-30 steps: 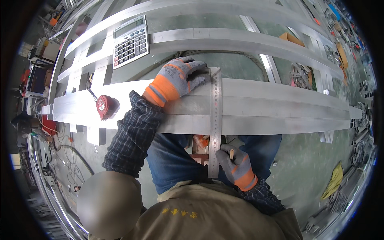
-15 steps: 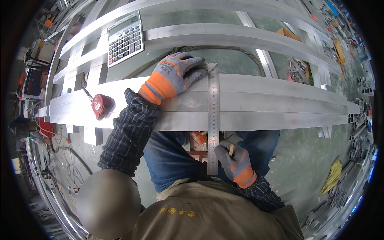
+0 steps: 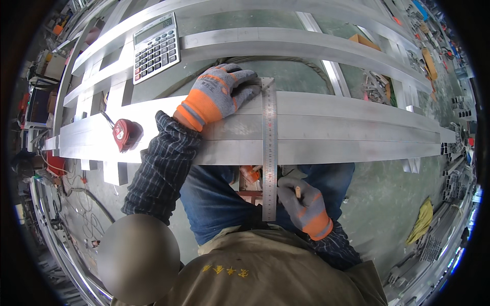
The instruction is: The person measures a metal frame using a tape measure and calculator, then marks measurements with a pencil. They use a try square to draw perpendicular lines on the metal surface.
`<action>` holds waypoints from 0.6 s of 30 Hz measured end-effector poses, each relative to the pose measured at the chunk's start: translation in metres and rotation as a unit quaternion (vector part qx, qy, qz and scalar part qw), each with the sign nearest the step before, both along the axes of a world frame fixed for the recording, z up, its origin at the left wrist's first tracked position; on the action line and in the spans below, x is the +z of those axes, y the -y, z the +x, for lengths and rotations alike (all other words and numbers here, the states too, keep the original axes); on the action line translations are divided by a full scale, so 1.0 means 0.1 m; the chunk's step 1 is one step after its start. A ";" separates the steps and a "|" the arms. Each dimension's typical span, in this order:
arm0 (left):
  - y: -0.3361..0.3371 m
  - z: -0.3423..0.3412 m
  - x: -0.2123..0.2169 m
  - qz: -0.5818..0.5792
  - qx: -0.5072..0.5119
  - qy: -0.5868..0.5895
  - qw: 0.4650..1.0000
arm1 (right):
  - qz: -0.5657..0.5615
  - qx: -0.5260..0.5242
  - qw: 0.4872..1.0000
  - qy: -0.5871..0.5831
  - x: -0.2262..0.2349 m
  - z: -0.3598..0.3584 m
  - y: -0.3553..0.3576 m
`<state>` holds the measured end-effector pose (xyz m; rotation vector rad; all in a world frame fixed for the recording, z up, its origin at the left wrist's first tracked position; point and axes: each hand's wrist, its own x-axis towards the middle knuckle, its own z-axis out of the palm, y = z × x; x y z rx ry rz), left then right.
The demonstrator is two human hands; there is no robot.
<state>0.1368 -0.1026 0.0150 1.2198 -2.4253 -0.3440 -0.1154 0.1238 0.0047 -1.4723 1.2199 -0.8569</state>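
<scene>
Where the steel ruler (image 3: 269, 148) crosses the aluminium profile (image 3: 332, 127) square to its long edges, left hand (image 3: 219, 94) spread flat, fingertips pressing the ruler's far end near the profile's far edge. Right hand (image 3: 304, 204) below the near edge, closed on a pencil (image 3: 296, 191), touching the ruler's overhanging end. Open profile rightward; red tape measure (image 3: 125, 133) and calculator (image 3: 156, 47) well apart, leftward.

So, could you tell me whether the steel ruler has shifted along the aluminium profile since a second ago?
No. The steel ruler crosses the aluminium profile at the same spot, its top end by the left hand, equally far from the red tape measure; only the camera shifted.
</scene>
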 end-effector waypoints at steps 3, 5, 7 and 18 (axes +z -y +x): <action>0.00 0.01 -0.03 -0.023 -0.003 0.000 1.000 | 0.058 -0.042 0.997 0.007 0.32 -0.15 -0.01; 0.00 0.00 -0.03 -0.021 0.000 0.000 1.000 | 0.044 -0.086 0.995 0.011 0.53 -0.22 -0.02; -0.02 -0.02 0.02 -0.001 0.010 -0.004 1.000 | -0.024 -0.149 0.987 0.050 0.56 -0.27 0.04; -0.02 -0.02 0.14 0.005 -0.010 -0.015 1.000 | -0.233 -0.195 0.952 -0.039 0.23 -0.37 1.16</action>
